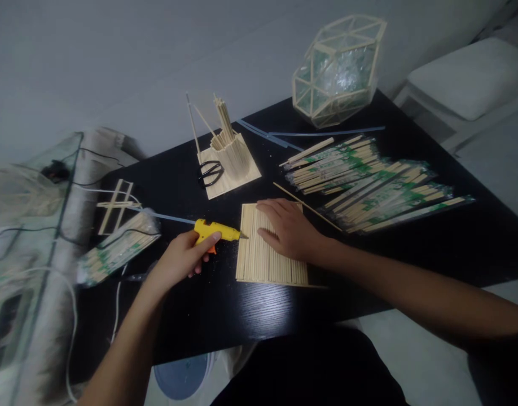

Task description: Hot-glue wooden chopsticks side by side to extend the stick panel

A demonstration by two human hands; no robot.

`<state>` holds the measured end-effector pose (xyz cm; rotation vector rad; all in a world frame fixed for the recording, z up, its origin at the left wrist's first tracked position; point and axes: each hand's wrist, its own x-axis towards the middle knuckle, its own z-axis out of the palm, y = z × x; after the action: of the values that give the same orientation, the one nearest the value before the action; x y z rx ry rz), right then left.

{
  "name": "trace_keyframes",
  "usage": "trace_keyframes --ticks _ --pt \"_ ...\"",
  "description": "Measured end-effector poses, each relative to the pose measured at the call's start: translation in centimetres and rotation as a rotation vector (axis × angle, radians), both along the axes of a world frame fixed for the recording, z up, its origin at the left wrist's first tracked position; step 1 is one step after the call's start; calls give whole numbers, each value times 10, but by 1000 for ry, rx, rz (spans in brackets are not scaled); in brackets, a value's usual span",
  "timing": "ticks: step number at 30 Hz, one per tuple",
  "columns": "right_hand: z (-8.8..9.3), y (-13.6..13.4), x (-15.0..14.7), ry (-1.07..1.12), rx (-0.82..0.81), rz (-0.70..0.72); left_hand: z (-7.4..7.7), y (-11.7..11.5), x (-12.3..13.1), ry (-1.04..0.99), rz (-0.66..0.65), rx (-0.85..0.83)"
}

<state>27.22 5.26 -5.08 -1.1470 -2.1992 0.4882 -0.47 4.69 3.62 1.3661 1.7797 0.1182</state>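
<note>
My left hand (pixel 180 259) is closed around a yellow hot glue gun (pixel 216 231), a finger on its orange trigger. The nozzle touches the left edge of a flat panel of wooden sticks (pixel 259 262) lying on the black table (pixel 225 316). My right hand (pixel 286 228) lies flat on the panel's upper right part, fingers stretched out and pressing it down. A blue glue stick (pixel 168 217) juts from the back of the gun.
Behind the panel stands a stick-built cup on a wooden base (pixel 231 160) with black scissors (pixel 210 172). Packs of wrapped chopsticks (pixel 369 180) lie at right, another pack (pixel 117 248) at left. A geometric stick lantern (pixel 339 70) sits at the far edge. White cables hang at left.
</note>
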Motion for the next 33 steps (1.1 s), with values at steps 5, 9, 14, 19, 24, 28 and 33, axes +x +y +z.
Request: trace_keyframes --ticks 5,9,14,19,24,28,33 --pt "0 1 1 5 1 3 2 -9 0 1 26 -8" --pt "1 0 1 -1 -5 6 5 -15 2 -1 41 -29" --pt "1 1 1 -4 14 6 5 -23 -1 10 37 -42" --pt "1 0 2 -1 3 10 4 -32 -7 11 12 -50" --pt "1 0 2 -1 -2 15 9 -42 -8 -4 25 -87" --pt "1 0 1 -11 13 9 14 -50 -9 4 13 -119" --pt "1 0 1 -12 11 2 16 -58 -14 -28 -29 -79"
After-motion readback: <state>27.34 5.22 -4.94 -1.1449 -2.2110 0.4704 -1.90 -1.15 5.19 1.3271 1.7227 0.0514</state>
